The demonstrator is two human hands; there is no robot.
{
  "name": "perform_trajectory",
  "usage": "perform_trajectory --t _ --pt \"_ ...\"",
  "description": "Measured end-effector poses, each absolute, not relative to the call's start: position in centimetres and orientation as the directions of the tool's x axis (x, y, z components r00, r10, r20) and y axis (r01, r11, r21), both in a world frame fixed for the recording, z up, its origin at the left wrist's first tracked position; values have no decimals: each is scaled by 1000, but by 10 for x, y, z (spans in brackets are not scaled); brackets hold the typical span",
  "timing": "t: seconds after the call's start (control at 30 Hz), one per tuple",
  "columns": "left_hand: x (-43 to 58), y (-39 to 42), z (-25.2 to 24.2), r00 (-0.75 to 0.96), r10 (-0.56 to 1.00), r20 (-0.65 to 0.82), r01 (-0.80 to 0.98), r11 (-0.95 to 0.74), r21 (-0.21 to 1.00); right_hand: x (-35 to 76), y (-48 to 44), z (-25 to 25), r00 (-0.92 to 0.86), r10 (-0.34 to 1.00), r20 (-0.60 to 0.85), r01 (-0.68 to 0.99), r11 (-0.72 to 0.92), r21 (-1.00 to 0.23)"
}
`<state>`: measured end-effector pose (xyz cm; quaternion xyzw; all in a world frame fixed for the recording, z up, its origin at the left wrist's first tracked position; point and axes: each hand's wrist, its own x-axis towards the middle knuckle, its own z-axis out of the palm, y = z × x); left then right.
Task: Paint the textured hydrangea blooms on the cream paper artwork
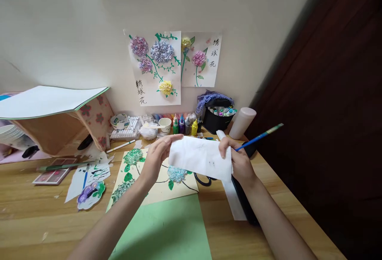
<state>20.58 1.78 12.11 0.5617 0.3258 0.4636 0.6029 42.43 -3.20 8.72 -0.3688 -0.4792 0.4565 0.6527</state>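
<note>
A white paper tissue (199, 156) with a few small dark marks is stretched between my two hands above the table. My left hand (158, 154) holds its left end, fingers pressed along the edge. At its right end, my right hand (237, 158) grips the tissue and also a blue paintbrush (259, 137), whose green-stained tip points up to the right. Beneath lies a cream sheet (155, 194) with green and light-blue flower clusters, partly hidden by my left arm and the tissue. It rests over a green sheet (167, 228).
A flower-shaped palette (91, 195) and a paint-stained paper (74, 184) lie left. Paint bottles (194, 128), a paper cup (164, 125), a black marker case (217, 121) and a white cylinder (243, 122) stand behind. Black scissors (203, 180) lie beside the cream sheet.
</note>
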Motion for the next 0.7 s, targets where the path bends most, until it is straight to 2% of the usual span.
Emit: perform_trajectory --t 0.07,0.17,0.27,0.4,0.53,0.7 --pt "210 16 121 301 945 130 -170 -81 982 427 -33 84 128 939 320 -198 340 -919" --pt "218 14 123 321 938 133 -227 -60 972 427 -33 80 102 936 338 -157 351 -923" --pt "224 13 124 325 945 45 -208 25 978 425 -31 80 78 934 349 -101 356 -929" --pt "225 18 121 285 952 -112 -130 154 979 425 -28 88 97 971 217 70 211 -975" --pt "223 27 112 123 985 -119 -204 142 969 425 -38 103 213 968 130 248 75 -966" --pt "227 30 107 71 993 -91 -279 107 954 406 -58 113 5 998 67 351 61 -934"
